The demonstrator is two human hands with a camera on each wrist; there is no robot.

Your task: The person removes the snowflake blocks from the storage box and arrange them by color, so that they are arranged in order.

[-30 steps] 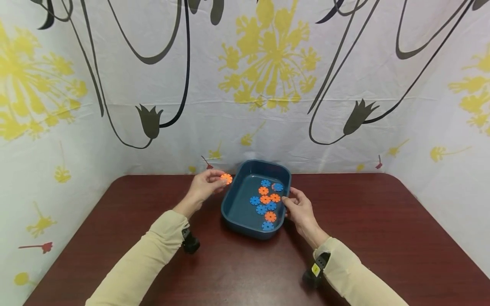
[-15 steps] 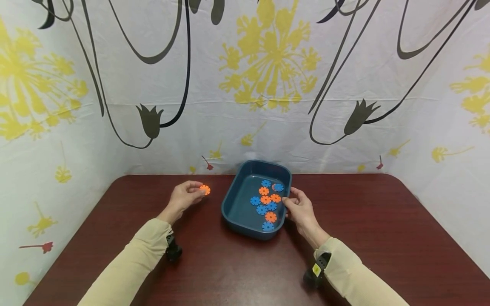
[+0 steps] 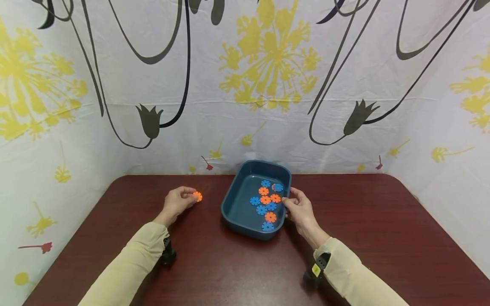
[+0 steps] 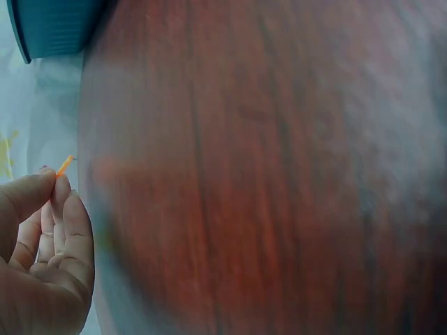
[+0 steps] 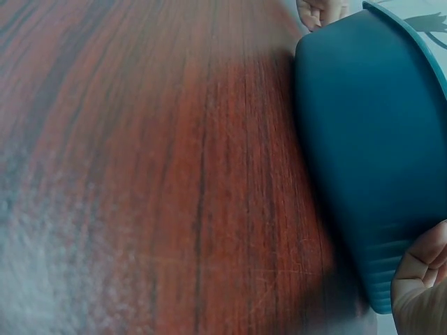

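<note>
My left hand (image 3: 178, 203) pinches an orange notched plastic disc (image 3: 197, 196) between thumb and fingers, left of the dark blue tray. In the left wrist view the orange disc (image 4: 64, 165) shows edge-on at the fingertips. The tray (image 3: 233, 216) sits on the table, and my right hand (image 3: 301, 211) grips its right rim, thumb on top and fingers outside. Inside the tray lie several flat discs, blue ones (image 3: 254, 201) and orange ones (image 3: 270, 216), mostly along its right half, some overlapping. From the right wrist, the tray's outer wall (image 5: 363, 125) fills the right side.
A dark red wooden table (image 3: 245, 272) spreads around the tray. Behind it hangs a white cloth (image 3: 183, 85) with yellow and grey flower prints, which also runs along both sides. Each wrist carries a strapped black camera (image 3: 167, 255).
The left hand has moved left and toward me with the orange disc, from beside the tray's rim to low over the table. The right hand and the tray stay put.
</note>
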